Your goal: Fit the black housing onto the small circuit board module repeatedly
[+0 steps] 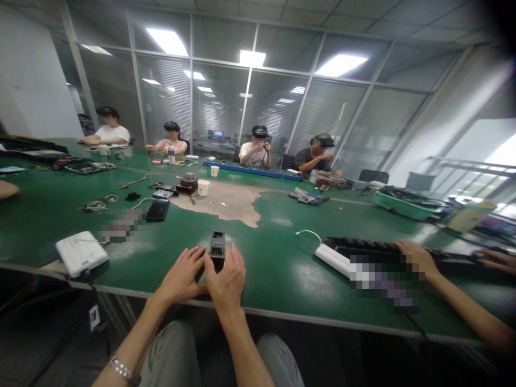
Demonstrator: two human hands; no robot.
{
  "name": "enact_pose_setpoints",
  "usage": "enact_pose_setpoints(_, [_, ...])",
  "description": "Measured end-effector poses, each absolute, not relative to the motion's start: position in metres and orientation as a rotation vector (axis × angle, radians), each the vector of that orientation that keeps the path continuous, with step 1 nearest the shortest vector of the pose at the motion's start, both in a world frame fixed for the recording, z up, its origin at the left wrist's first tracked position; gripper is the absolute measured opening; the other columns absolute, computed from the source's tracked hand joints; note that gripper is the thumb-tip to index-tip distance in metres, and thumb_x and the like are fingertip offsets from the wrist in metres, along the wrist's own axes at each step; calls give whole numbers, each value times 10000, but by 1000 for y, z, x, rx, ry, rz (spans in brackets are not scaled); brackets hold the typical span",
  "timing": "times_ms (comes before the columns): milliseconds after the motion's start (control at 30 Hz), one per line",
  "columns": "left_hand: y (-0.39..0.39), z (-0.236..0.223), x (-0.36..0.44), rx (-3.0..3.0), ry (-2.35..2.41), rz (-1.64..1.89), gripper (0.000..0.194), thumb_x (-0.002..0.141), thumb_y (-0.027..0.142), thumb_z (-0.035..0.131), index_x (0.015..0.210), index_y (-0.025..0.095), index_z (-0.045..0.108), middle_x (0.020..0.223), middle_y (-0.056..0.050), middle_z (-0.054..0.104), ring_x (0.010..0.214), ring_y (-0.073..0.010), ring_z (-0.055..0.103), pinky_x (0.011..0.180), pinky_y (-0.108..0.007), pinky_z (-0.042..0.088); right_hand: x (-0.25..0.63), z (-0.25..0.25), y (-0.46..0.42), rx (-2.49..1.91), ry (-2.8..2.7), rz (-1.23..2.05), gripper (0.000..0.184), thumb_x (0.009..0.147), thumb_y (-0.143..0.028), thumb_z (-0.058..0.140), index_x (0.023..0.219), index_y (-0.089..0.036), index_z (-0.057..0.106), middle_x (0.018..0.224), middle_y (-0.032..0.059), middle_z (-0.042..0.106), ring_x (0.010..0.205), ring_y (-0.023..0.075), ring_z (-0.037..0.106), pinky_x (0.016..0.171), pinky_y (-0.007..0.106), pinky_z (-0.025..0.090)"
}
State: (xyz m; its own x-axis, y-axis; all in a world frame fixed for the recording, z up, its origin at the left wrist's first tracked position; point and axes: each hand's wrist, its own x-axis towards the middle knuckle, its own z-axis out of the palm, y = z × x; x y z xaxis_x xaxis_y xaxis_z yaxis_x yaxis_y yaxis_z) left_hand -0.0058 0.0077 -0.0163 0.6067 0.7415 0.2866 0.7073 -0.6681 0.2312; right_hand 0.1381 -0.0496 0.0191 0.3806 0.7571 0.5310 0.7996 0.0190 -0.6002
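In front of me, near the table's front edge, stands a small dark grey box (217, 244) with rectangular openings in its upper face. My left hand (184, 275) is at its left side, fingers bent towards the box. My right hand (226, 277) closes on the near and right sides, with its thumb at the near left and its fingers along the right. The lower part of the box is hidden by my hands. What kind of device it is, I cannot make out.
The green table (294, 263) carries a white box (83, 252), a phone (157, 209), paper cups (203, 187) and a white power strip (336, 260). A neighbour's hand (419, 260) rests on a long black part at right. Several people sit across the table.
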Motion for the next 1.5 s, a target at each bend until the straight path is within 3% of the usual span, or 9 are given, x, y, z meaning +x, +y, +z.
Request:
enact_pose_setpoints(167, [8, -16, -5, 2724, 1242, 551, 966, 751, 747, 591, 1517, 234, 302, 1560, -134, 350, 1435, -345, 302, 1176, -571, 204, 152, 51, -52, -1627, -1344, -141, 500, 864, -471, 611, 1193, -96, 639, 1380, 212, 533, 1284, 307, 486, 1064, 455, 367])
enact_pose_setpoints(300, [10, -17, -6, 2740, 1252, 524, 988, 738, 803, 550, 1516, 243, 310, 1566, -131, 338, 1444, -343, 289, 1179, -558, 196, 171, 64, -56, -1576, -1314, -219, 527, 873, -529, 585, 1182, -106, 642, 1383, 206, 531, 1292, 301, 479, 1073, 456, 358])
enact_pose_setpoints(900, [12, -21, -7, 2757, 1256, 532, 973, 753, 813, 518, 1511, 234, 328, 1567, -129, 338, 1445, -333, 291, 1181, -536, 197, 201, -10, -71, -1841, -1388, -252, 499, 879, -496, 579, 1145, -84, 669, 1357, 229, 550, 1285, 315, 481, 1062, 461, 354])
enact_pose_setpoints(1167, [13, -23, -8, 2759, 1257, 543, 960, 754, 811, 519, 1507, 244, 337, 1567, -123, 340, 1446, -331, 289, 1183, -532, 193, 205, -16, -75, -1920, -1415, -243, 574, 837, -511, 614, 1181, -55, 668, 1375, 242, 529, 1299, 356, 454, 1061, 473, 349])
enact_pose_setpoints(1367, [13, -22, -7, 2755, 1250, 535, 971, 751, 812, 522, 1507, 232, 338, 1568, -127, 337, 1450, -326, 280, 1187, -532, 183, 204, -14, -78, -1971, -1402, -256, 795, 796, -587, 641, 1298, 25, 566, 1402, 278, 486, 1322, 382, 420, 1057, 485, 353])
enact_pose_setpoints(1500, [13, -22, -7, 2754, 1250, 531, 969, 747, 810, 530, 1505, 236, 342, 1569, -124, 336, 1448, -332, 281, 1184, -536, 188, 200, -9, -77, -1991, -1382, -234, 644, 808, -544, 646, 1213, -43, 641, 1400, 255, 500, 1319, 372, 431, 1045, 483, 362])
